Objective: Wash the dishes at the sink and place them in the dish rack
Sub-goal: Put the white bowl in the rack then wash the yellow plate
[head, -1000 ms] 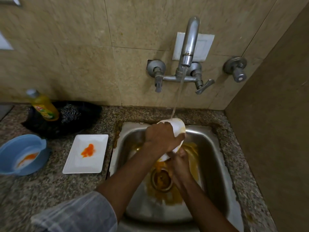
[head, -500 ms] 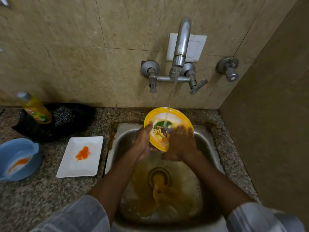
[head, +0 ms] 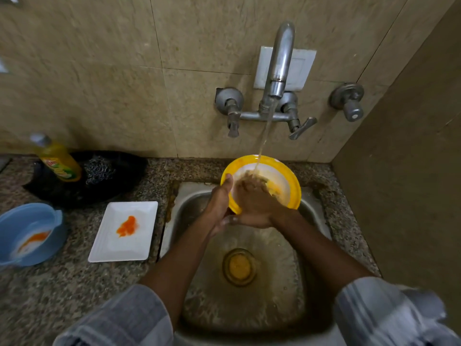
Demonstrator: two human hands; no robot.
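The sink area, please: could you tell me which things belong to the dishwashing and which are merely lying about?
In the job:
yellow plate, held by left hand, rubbed by right hand
running tap
sink
stained white plate
blue bowl
soap bottle
steel scrubber

Lying about:
wall valve

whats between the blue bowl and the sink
The white square plate, smeared orange, lies on the counter between them, in the head view.

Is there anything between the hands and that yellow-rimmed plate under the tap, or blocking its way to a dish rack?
Nothing: the left hand grips the round yellow-rimmed plate's edge and the right hand rubs its face under the water stream. No dish rack is in view, so that path cannot be judged.
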